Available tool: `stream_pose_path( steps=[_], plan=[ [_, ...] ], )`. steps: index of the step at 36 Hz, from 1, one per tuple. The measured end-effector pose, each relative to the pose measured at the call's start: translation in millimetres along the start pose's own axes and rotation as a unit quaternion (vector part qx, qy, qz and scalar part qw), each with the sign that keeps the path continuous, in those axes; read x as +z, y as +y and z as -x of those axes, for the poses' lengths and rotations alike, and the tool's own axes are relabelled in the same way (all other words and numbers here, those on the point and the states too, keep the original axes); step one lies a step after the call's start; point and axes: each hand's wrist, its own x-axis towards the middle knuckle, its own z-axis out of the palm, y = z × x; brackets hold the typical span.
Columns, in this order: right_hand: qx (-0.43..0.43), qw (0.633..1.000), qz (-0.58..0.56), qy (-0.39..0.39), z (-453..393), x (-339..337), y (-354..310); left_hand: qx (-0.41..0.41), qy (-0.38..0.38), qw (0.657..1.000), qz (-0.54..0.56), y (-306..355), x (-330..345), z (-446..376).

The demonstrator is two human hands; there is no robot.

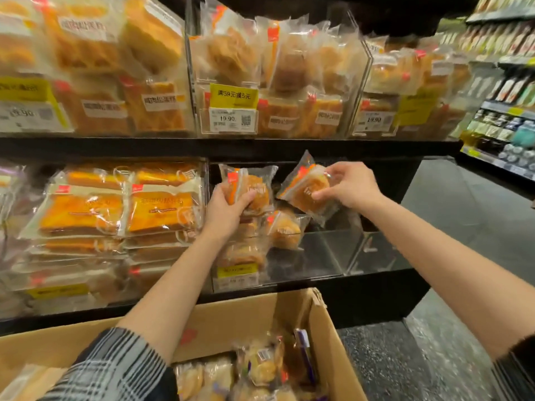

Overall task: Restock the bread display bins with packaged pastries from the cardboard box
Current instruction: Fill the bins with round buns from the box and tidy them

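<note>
My left hand (227, 208) grips a clear-wrapped round pastry (254, 188) upright over the lower middle clear bin (312, 256). My right hand (348, 186) pinches a second wrapped pastry (308, 189), tilted, above the same bin. A third pastry pack (285, 228) and others stacked under my left hand lie in the bin's left part. The open cardboard box (260, 316) sits below in front of the shelf, holding several more wrapped pastries (260, 369).
Flat orange cake packs (115, 209) fill the lower left bin. The upper shelf bins (278, 70) are packed with bread and carry yellow price tags. A clear bin (376, 250) stands to the right. An aisle shelf of goods (503, 111) stands at far right.
</note>
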Motion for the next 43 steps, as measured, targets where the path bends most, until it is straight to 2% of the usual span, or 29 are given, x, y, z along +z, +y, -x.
stream_pose_path(
  steps=[3,8,10,14,16,19,22,27,31,33,37,41,43],
  plan=[
    [-0.071,0.987,0.124,-0.072,-15,29,7,-0.004,0.018,1.0,-0.018,-5,6,-7],
    [-0.124,0.936,0.243,-0.224,-33,76,18,0.016,0.056,0.998,-0.038,-13,8,-10],
    [-0.137,0.917,0.286,-0.241,-39,93,25,0.011,0.062,0.997,-0.039,-14,9,-11],
    [-0.206,0.876,0.389,-0.198,-49,111,27,0.008,0.069,0.997,-0.044,-17,12,-15],
    [-0.223,0.863,0.403,-0.207,-52,114,26,0.003,0.068,0.996,-0.051,-19,13,-17],
    [-0.203,0.858,0.396,-0.256,-51,117,29,0.006,0.062,0.997,-0.053,-19,13,-17],
    [-0.197,0.858,0.397,-0.258,-48,115,28,0.006,0.04,0.998,-0.05,-18,12,-15],
    [-0.101,0.901,0.322,-0.273,-47,92,18,0.017,0.0,0.998,-0.058,-16,10,-13],
    [-0.089,0.966,0.2,-0.139,-47,59,7,0.019,-0.03,0.998,-0.057,-15,8,-12],
    [-0.121,0.978,0.13,-0.111,-45,43,-6,0.032,-0.048,0.997,-0.057,-15,7,-12],
    [-0.2,0.95,0.121,-0.205,-39,25,-35,0.057,-0.104,0.992,-0.05,-13,3,-8],
    [-0.186,0.927,0.099,-0.312,-40,22,-51,0.07,-0.137,0.988,-0.031,-12,-1,-6],
    [-0.19,0.916,0.097,-0.339,-40,24,-53,0.067,-0.157,0.985,-0.026,-12,-2,-6]
  ],
)
